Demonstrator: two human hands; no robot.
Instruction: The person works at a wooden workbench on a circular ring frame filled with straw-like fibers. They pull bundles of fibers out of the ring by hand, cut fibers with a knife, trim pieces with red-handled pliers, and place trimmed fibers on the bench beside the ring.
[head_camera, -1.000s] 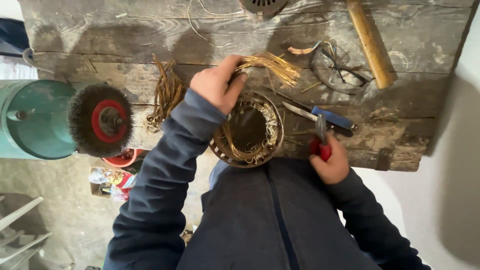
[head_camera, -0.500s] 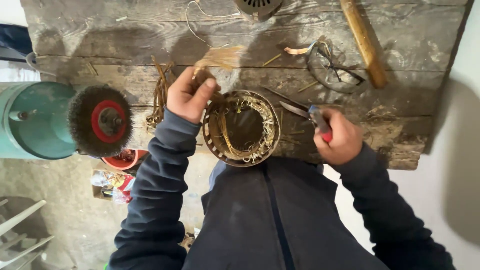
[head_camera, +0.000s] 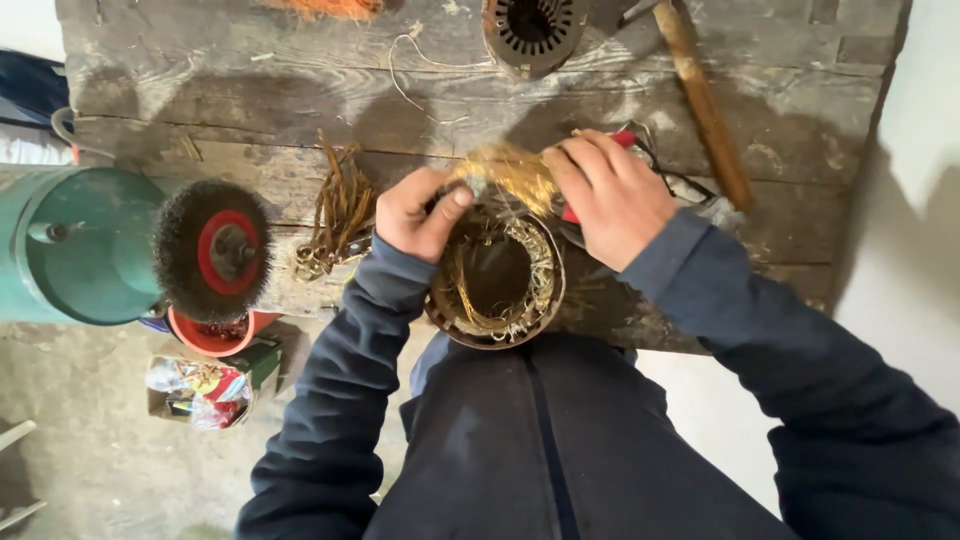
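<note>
Copper wire sat pinched between the fingers of both hands, above the stator. Half a second before, only the left hand gripped it; the right hand had since crossed over, its red-handled pliers underneath, so pulling looked underway. Left of the stator, below the wire wheel, lay a crumpled multicoloured packet.

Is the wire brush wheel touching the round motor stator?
No: the wire brush wheel sits apart at the bench's left end, while both hands work at the stator.
</note>
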